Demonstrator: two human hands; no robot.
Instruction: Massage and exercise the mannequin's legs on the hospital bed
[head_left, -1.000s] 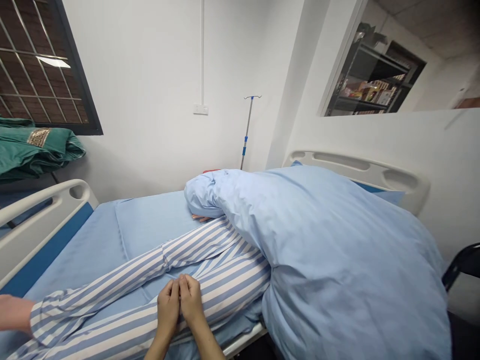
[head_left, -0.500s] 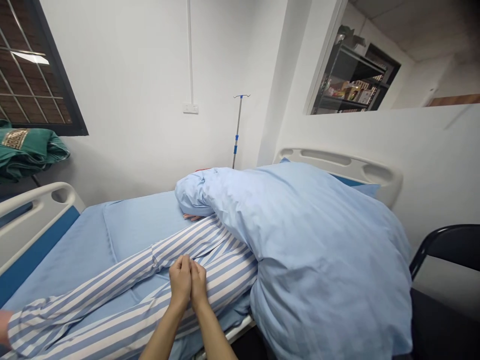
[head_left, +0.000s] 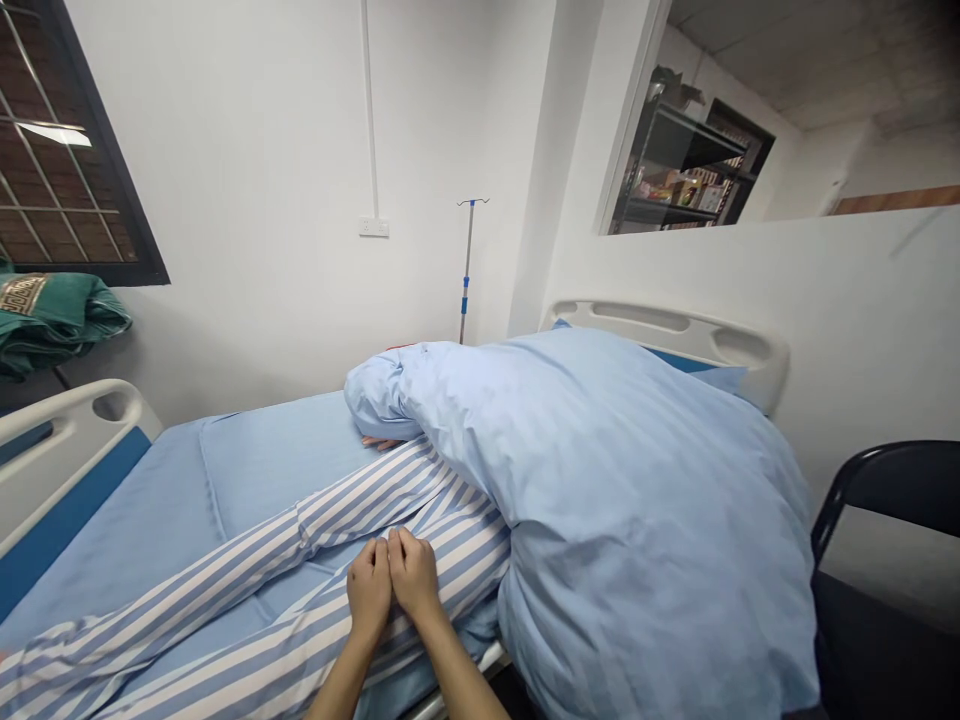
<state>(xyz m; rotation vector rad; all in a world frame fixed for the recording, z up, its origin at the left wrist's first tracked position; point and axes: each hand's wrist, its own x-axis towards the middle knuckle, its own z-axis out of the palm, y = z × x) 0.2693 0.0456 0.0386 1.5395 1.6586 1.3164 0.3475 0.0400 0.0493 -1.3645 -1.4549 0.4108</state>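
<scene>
A person in blue-and-white striped pyjama trousers (head_left: 247, 570) lies on a hospital bed, the upper body hidden under a light blue duvet (head_left: 600, 500). My left hand (head_left: 370, 590) and my right hand (head_left: 414, 575) rest side by side on the nearer striped leg, close to the duvet's edge. Both have their fingers curled and pressed into the fabric. One hand of the lying person (head_left: 381, 443) peeks out from under the duvet on the blue sheet (head_left: 255, 450).
White bed end boards stand at the left (head_left: 67, 440) and the far right (head_left: 667, 335). An IV pole (head_left: 466, 270) stands by the back wall. A black chair (head_left: 885, 500) sits at the right. Green folded cloth (head_left: 52, 310) lies under a barred window.
My two hands slid along the striped leg toward the duvet, staying pressed together. The view shifted right, so the bare foot at the left edge dropped out of sight and the chair came in.
</scene>
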